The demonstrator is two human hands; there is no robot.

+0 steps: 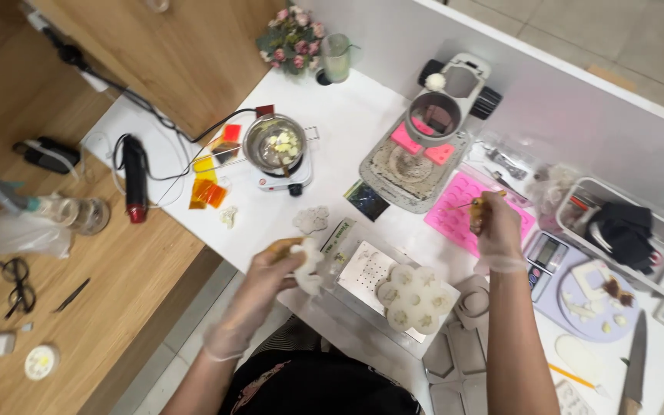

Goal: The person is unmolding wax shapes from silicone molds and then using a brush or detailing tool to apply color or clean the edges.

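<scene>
My left hand [274, 273], in a thin clear glove, grips a white flower-shaped silicone mold [307, 265] near the table's front edge. My right hand [495, 227], also gloved, pinches a small brownish-yellow piece [476, 206] over a pink silicone mold [463, 207]. Between the hands lies a clear tray [363, 265] with a round white flower mold [413, 296] on it.
A small pot [274, 142] sits on a white hot plate. A grey machine [424, 154] stands at the back, a digital scale [547, 257] and a lilac plate [597, 303] at right, a knife [635, 361] beside them. A heat gun [134, 177] and orange pieces [209, 188] lie at left.
</scene>
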